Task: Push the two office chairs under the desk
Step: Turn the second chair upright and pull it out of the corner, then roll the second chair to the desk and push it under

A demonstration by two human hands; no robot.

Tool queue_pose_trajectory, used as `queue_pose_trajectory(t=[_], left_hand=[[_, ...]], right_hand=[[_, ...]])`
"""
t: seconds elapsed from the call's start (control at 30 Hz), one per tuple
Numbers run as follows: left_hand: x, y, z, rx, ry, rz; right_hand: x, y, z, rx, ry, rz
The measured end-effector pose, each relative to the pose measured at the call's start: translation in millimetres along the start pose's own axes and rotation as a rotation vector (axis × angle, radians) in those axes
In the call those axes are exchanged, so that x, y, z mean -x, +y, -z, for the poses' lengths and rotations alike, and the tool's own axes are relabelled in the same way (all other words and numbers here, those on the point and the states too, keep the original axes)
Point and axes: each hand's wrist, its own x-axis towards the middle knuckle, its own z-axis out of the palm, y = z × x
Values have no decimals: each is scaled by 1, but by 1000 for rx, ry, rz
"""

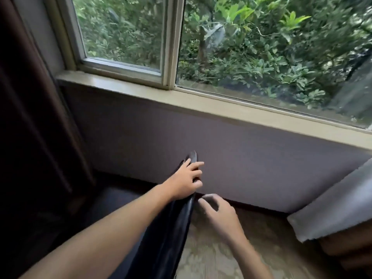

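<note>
A black leather office chair backrest [173,228] rises edge-on in the lower middle of the head view, its top near the wall. My left hand [185,181] grips the upper edge of that backrest, fingers wrapped over it. Just right of the backrest, my right hand [218,211] hovers with fingers curled and apart, holding nothing. The chair's dark seat [112,200] shows dimly to the left. No desk and no second chair are in view.
A grey wall [241,158] under a wide window sill [201,101] stands close ahead. A dark curtain [30,117] hangs at the left. A white bedcover corner [332,208] juts in at the right. Patterned carpet [211,254] lies below.
</note>
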Motion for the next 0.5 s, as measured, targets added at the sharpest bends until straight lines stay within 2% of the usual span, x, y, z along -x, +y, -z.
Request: queue_pose_trajectory(t=[0.13,0.2,0.27,0.37,0.43,0.5], left_hand=[[73,3,14,289,65,204],[103,4,20,391,65,300],[139,3,25,476,64,380],[187,2,27,423,52,454],[216,1,29,346,11,497],[241,-1,35,281,-67,551]], right_hand=[[-24,-27,-6,17,104,118],[-31,-39,-15,60,73,177],[-36,-50,-31,215,13,299],[-37,-57,-62,497,-92,484],[-25,-52,-85,665,-178,541],[-5,-41,-105,636,-188,576]])
